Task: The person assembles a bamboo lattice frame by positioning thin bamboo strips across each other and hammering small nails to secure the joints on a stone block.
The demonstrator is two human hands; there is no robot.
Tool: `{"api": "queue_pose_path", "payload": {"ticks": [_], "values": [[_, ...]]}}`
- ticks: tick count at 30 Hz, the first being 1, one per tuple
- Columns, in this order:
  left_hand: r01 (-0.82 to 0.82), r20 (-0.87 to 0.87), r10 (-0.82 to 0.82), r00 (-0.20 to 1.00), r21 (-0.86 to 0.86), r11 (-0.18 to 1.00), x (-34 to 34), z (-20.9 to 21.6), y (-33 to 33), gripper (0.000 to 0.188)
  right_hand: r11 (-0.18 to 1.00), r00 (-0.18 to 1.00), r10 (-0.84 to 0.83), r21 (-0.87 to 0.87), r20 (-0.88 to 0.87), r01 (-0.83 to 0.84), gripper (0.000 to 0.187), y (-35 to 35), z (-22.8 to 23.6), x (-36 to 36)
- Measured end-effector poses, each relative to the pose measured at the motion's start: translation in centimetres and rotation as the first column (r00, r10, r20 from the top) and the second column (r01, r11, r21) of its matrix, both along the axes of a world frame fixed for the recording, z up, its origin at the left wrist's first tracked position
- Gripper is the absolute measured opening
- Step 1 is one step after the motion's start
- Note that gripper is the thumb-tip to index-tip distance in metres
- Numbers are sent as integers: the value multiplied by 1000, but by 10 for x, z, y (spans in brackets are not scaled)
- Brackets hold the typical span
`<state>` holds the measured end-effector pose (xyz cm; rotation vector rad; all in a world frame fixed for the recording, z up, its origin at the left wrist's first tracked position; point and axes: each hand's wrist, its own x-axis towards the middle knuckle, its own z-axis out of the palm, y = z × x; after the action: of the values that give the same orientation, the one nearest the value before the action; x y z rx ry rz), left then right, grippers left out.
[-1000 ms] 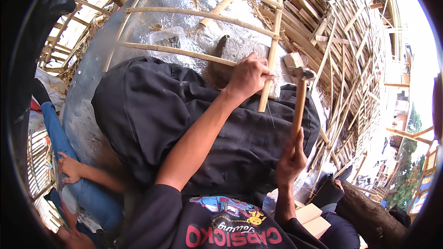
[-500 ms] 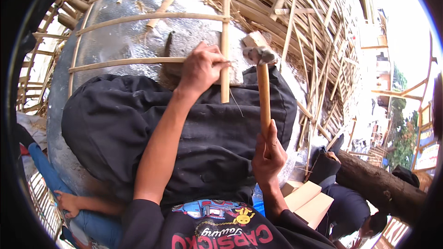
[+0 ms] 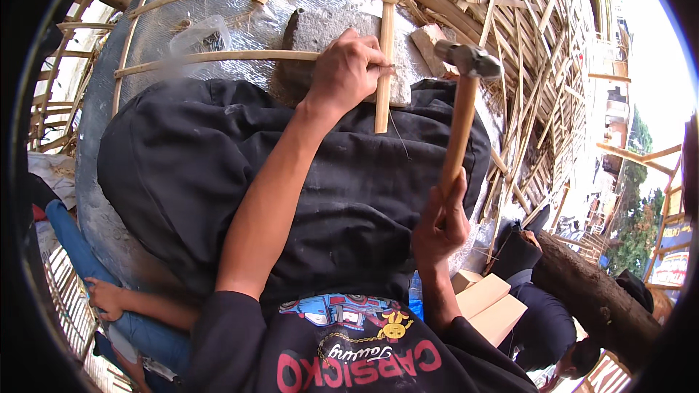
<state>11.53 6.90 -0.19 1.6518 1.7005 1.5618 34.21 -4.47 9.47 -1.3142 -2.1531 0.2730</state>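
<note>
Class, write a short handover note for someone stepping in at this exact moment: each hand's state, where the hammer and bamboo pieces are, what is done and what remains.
Left hand: pinching the upright bamboo strip where it crosses the horizontal bamboo strip, over the grey stone block.
Right hand: gripping the wooden-handled steel hammer, head raised clear of the frame.
Place: bamboo strips lie across the silver foil-covered dome; black cloth drapes over the dome's near side.
Done: strips crossed and held in position.
Left: whether a nail sits at the joint is too small to tell; the hammer has not yet come down on it.
</note>
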Motion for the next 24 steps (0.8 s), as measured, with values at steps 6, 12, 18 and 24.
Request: {"api": "queue_pose_path", "payload": {"ticks": [6,12,18,24], "values": [[8,7,-8,1000,-59,998,0,1,-3,9,972,998,-64,-226,-7,61,55,-5,12,1],[-22,-3,22,1000,-43,999,0,2,0,9,990,1000,-22,-140,-11,21,53,-1,-7,2],[-36,10,36,999,-5,999,-1,-2,2,12,975,996,-80,-212,-44,69,53,-5,17,0],[-40,-8,40,999,-65,997,1,2,0,14,990,999,18,-138,-28,-22,52,3,-13,-1]]}}
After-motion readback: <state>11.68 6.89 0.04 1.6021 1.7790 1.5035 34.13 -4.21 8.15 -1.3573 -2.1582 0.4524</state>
